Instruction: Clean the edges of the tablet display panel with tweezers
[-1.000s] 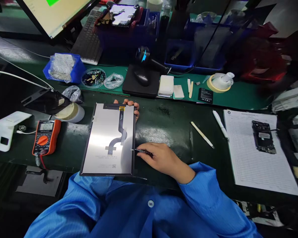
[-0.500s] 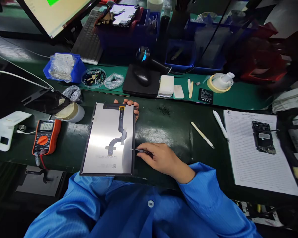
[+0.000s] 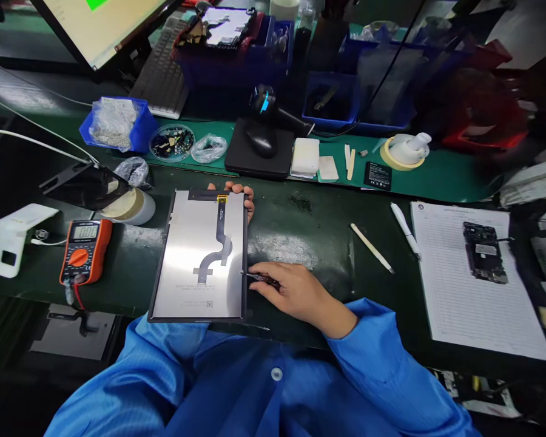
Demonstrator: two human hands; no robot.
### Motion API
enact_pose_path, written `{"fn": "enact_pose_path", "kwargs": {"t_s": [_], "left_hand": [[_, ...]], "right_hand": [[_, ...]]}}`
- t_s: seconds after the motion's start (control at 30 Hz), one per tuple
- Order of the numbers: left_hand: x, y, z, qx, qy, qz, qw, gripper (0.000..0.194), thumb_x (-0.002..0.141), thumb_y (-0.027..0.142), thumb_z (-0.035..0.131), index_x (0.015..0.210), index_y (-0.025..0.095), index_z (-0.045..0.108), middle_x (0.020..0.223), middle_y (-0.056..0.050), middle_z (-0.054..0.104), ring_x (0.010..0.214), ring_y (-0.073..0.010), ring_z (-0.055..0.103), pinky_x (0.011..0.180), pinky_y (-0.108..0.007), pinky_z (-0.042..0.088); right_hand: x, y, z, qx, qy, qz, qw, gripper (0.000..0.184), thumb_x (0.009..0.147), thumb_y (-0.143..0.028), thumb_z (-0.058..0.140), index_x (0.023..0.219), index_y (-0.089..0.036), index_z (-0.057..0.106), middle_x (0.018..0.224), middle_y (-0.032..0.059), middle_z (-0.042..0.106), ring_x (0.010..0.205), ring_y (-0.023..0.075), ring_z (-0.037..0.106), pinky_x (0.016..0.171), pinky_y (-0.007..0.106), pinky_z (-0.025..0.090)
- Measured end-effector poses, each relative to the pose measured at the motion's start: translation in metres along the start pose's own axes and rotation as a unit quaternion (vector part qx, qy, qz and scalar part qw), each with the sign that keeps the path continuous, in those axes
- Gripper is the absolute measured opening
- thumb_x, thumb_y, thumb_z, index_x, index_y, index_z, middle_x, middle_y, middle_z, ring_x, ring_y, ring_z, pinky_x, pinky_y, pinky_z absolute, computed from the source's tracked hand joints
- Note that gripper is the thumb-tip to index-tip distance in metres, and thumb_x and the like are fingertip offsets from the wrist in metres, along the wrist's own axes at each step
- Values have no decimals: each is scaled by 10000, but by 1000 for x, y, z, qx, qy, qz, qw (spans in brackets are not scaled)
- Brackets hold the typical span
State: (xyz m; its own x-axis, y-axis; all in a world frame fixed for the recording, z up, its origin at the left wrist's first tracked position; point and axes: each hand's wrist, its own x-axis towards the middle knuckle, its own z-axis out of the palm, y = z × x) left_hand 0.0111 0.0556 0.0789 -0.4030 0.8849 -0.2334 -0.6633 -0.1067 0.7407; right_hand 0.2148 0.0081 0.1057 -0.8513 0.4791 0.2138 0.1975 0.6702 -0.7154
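My left hand (image 3: 248,201) reaches beneath a tablet-size display panel (image 3: 182,243), its fingertips curled over the far edge and far right corner. The panel lies back side up, silvery with a dark frame. A dark flex cable (image 3: 221,226) winds down its back from a gold connector patch near the far edge. My right hand (image 3: 295,294) pinches a slim dark tool (image 3: 266,278) with a thin metal tip. That tip meets the panel's right edge, in its lower half. My left palm is hidden under the panel.
An orange multimeter (image 3: 82,252) and a white plastic part (image 3: 16,240) stand left. To the right lie a pale stick (image 3: 372,247), a white pen (image 3: 404,230) and a paper sheet (image 3: 473,315) bearing a dark phone part (image 3: 485,252). Behind are a mouse (image 3: 260,141) and blue bins (image 3: 330,100).
Almost nothing differs. The panel has shifted very slightly in my left hand, while the tool's tip stays at its right edge.
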Motion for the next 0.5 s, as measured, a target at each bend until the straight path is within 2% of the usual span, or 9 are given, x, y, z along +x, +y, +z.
{"fn": "enact_pose_path", "kwargs": {"t_s": [0.17, 0.3, 0.5], "left_hand": [[0, 3, -4, 21, -9, -5, 1000, 875, 972, 624, -151, 1204, 249, 604, 1246, -17, 685, 1491, -184, 223, 1254, -528, 235], [-4, 10, -6, 36, -23, -20, 999, 856, 986, 600, -148, 1192, 244, 603, 1247, -25, 678, 1467, -160, 259, 1213, -492, 314], [-10, 15, -1, 28, -24, -29, 999, 947, 916, 649, -219, 1212, 267, 595, 1247, -14, 676, 1492, -182, 144, 1246, -520, 240]], "right_hand": [[-1, 4, 1, -25, -3, -29, 999, 231, 1048, -279, 526, 1103, -179, 727, 931, 31, 777, 775, 167, 728, 673, 267, 538], [-1, 4, 0, -46, -14, -24, 999, 240, 1053, -278, 513, 1094, -189, 732, 914, 26, 777, 755, 174, 728, 664, 277, 533], [-1, 3, 1, -18, -23, -8, 1000, 215, 1036, -299, 548, 1096, -189, 722, 935, 37, 770, 793, 164, 720, 685, 256, 536]]}}
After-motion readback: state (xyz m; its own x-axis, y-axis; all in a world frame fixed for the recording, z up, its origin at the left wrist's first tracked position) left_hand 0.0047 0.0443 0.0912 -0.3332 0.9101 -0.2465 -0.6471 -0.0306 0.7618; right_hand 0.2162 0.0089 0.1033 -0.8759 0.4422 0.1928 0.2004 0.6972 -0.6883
